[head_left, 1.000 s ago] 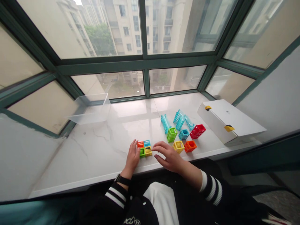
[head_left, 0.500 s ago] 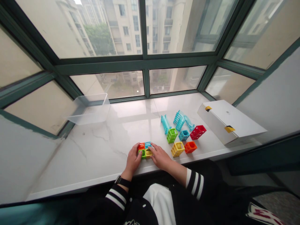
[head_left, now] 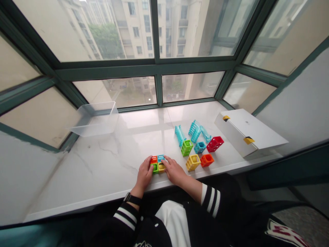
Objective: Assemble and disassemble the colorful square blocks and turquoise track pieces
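A square of joined cube blocks, orange, blue, green and yellow, lies near the front edge of the marble sill. My left hand grips its left side, fingers curled over the green block. My right hand presses against its right side, fingers bent on the blue and yellow blocks. Loose blocks lie to the right: a yellow cube, an orange cube, a green cube, a small blue cube, a red block and turquoise ribbed pieces.
A clear plastic tub stands at the back left of the sill by the window. A white cardboard box lies at the right end. Green window frames run behind the sill.
My right hand has come in from the right and closed against the block square. My left hand has curled tighter on its left side. The loose yellow cube has shifted slightly.
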Motion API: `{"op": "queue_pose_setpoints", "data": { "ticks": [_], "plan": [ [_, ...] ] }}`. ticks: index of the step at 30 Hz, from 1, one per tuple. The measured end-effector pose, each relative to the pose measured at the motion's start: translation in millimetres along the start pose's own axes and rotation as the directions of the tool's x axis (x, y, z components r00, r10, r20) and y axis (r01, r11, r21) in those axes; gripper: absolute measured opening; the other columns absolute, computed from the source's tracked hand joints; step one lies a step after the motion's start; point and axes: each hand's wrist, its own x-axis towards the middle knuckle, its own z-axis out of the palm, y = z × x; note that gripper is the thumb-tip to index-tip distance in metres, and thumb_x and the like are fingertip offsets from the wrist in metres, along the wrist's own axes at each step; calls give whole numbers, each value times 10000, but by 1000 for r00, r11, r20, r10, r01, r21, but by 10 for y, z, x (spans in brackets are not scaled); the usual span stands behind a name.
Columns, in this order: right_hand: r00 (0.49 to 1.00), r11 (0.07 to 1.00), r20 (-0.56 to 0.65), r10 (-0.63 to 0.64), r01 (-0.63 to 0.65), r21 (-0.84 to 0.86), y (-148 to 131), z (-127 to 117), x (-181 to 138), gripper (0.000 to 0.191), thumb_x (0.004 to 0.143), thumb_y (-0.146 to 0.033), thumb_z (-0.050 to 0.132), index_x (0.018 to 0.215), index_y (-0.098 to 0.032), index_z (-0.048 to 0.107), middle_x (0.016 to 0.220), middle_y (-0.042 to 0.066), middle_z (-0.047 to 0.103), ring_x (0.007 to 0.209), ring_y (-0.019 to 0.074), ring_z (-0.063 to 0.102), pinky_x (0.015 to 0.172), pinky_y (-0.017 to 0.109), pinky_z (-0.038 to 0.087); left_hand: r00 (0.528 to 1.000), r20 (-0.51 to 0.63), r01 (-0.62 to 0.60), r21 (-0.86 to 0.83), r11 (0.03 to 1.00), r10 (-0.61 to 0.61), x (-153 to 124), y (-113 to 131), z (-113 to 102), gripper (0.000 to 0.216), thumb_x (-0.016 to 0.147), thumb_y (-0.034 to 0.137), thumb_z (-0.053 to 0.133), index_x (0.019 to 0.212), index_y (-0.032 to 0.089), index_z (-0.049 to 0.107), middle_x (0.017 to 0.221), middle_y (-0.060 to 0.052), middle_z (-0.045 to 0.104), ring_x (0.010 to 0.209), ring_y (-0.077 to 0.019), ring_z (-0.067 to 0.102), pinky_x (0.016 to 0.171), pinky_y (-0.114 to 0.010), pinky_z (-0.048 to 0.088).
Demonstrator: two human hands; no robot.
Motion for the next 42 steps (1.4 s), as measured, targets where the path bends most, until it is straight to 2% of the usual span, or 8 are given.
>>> {"op": "queue_pose_setpoints", "data": {
  "ticks": [6,12,19,34,38,42],
  "plan": [
    [1000,1000,18,8,-8,-19,-26,-23,-8,605,980,-143,531,1580,-217,508,1699,148,397,1415,359,543,1166,524,489,1000,24,18,0,1000,-18,-9,-39,22,537,1044,349,417,1563,234,495,1592,-108,558,1477,-267,522,1257,-519,403],
    [999,999,30,23,-21,-39,-42,-35,-16,609,986,-158,526,1589,-241,497,1710,127,384,1382,324,578,1167,481,482,1000,15,-3,16,1000,2,-21,-67,35,537,1051,332,412,1572,230,494,1607,-104,546,1490,-270,510,1265,-527,395],
    [998,998,58,31,-27,-63,-57,-58,-15,593,1006,-169,500,1597,-211,482,1726,127,357,1388,309,573,1177,453,473,1000,8,0,-27,1000,1,-21,-83,38,534,1047,339,423,1561,221,507,1601,-110,552,1485,-274,516,1274,-539,379],
    [999,1000,33,4,-3,-15,7,3,-10,595,995,-138,524,1584,-218,487,1718,128,366,1395,327,561,1180,484,472,999,5,-32,14,999,32,-3,53,-15,519,1065,411,469,1554,239,484,1573,-134,561,1462,-294,530,1222,-553,430],
    [1000,1000,-15,23,-23,17,-7,-9,-16,541,973,-172,632,1508,-213,560,1686,173,386,1450,350,497,1199,512,439,998,-1,-55,56,997,56,-19,183,-19,542,1050,434,524,1560,256,478,1636,-140,480,1496,-312,484,1232,-573,411],
    [998,995,-45,35,-30,94,-25,-7,-19,533,886,-259,812,1380,-211,618,1654,206,390,1459,370,482,1194,556,432,998,-10,-66,95,993,67,13,333,46,551,1041,433,550,1552,237,485,1618,-156,492,1485,-320,487,1226,-579,420]
  ]
}}
